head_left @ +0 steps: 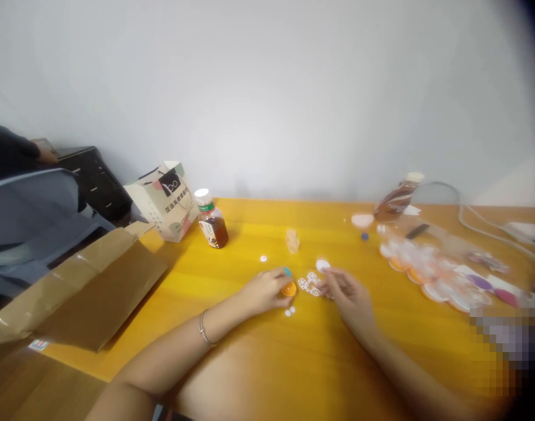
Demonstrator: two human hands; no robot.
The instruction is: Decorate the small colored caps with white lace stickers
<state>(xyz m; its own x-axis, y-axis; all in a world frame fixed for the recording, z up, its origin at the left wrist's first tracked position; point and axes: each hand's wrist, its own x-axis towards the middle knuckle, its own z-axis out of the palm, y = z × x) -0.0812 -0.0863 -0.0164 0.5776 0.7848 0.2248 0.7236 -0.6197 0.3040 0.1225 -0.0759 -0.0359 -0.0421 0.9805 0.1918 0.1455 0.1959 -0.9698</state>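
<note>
My left hand point(273, 290) is closed around a small orange round cap point(289, 289), its hollow side facing up. At its fingertips shows a teal disc point(286, 272); whether the two are joined I cannot tell. My right hand point(347, 291) pinches a white disc point(323, 266) between thumb and fingers. Between the hands lie several white spoked wheel-like pieces point(310, 283), close to my right fingertips. Two small white discs point(290, 311) rest just below my left hand, and another small white piece point(263, 258) sits above it.
A clear plastic piece point(292, 241) stands mid-table. On the left are a brown paper bag point(131, 275), a printed gift bag point(162, 204) and a drink bottle point(212, 222). To the right are packaged round pieces point(425, 269), a brown bottle point(396, 199) and a cable point(460, 207). A person's hand point(45, 154) shows far left.
</note>
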